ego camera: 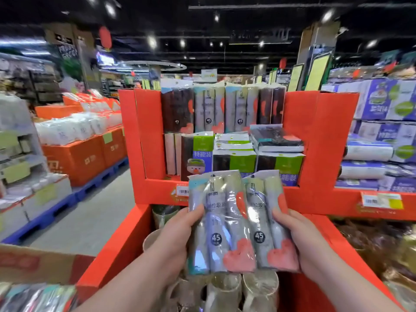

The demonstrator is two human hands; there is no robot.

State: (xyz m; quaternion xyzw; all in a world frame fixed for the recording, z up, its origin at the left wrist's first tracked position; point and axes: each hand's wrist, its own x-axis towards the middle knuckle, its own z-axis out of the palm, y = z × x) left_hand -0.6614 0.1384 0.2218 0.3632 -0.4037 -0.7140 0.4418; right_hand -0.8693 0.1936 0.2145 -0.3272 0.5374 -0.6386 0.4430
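Left hand (173, 239), right hand (301, 242) — each gripping a glossy flat pack (221, 224)

Both bare forearms rise from below the pair of packs (243, 221), converging on it. The left hand (177, 235) grips its left edge, thumb across the front; the right hand (299, 239) grips its right edge likewise.

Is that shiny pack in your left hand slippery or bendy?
Probably slippery: the pack has glossy, crinkly wrap. Likely fairly stiff, since its rolls stand straight though the left hand grips only one side. Probably light, held one-handed.
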